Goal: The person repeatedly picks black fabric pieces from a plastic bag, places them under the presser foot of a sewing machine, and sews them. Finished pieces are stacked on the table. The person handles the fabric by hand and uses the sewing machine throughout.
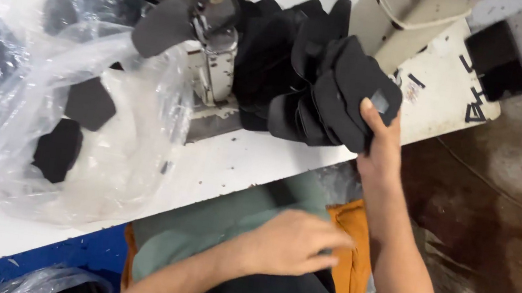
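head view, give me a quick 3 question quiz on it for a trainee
1. True or false: the right hand grips a stack of black fabric pieces.
2. Where does the left hand rest? A) on the clear plastic bag B) on the green cloth in the lap C) on the sewing machine
3. What colour is the table?

Key: 1 true; 2 B; 3 white
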